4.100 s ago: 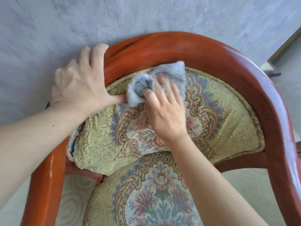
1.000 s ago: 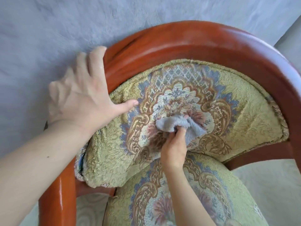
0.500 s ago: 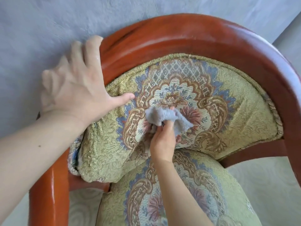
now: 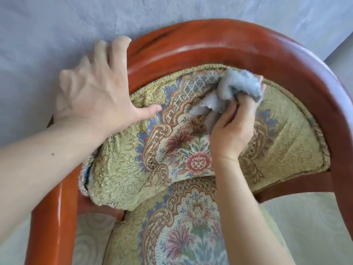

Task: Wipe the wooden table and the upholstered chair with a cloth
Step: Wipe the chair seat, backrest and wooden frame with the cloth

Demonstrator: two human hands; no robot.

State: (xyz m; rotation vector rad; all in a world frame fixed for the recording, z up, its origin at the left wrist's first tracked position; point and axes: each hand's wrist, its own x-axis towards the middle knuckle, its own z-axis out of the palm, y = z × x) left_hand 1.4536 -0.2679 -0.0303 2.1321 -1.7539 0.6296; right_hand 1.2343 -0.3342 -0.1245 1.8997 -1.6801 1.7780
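Head view, looking down: a person's right hand (image 4: 232,129) grips a bunched grey-blue cloth (image 4: 232,92) and presses it against the upper part of a chair's (image 4: 219,52) floral back cushion (image 4: 172,142), just under the curved red-brown wooden rail. The left hand (image 4: 95,92) lies flat over the rail's left side, fingers straight and spread, thumb resting on the cushion's top edge. Below, the matching seat (image 4: 183,230) shows between both forearms. Grey wall fills the background behind the chair.
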